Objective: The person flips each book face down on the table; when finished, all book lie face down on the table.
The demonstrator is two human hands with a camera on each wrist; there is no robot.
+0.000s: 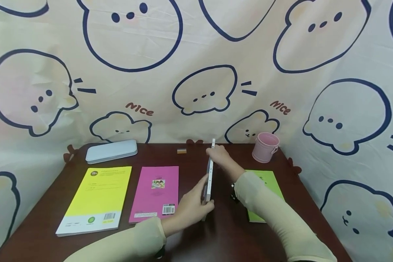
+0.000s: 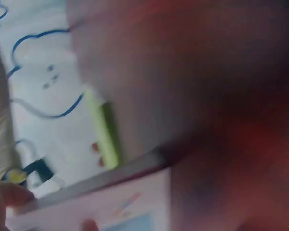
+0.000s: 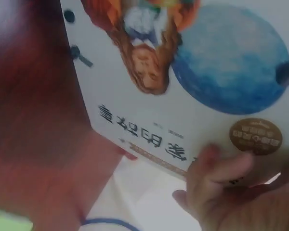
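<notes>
A book (image 1: 210,178) stands on edge, spine side toward the head camera, in the middle of the table between my two hands. My left hand (image 1: 190,205) grips its near end, thumb on one side and fingers on the other. At the far end, my right hand (image 1: 222,157) pinches the upper part. Its white cover (image 3: 207,130) fills much of the right wrist view, with a blue globe and a long-haired figure upside down. Blurred in the left wrist view, the book's pale face (image 2: 96,204) shows beside the left fingers.
A yellow book (image 1: 101,193) and a pink book (image 1: 157,189) lie at left. The green book (image 1: 265,182) lies at right, partly under my right sleeve. Behind them are a pale blue case (image 1: 111,151), a small striped block (image 1: 181,151) and a pink bucket (image 1: 265,147).
</notes>
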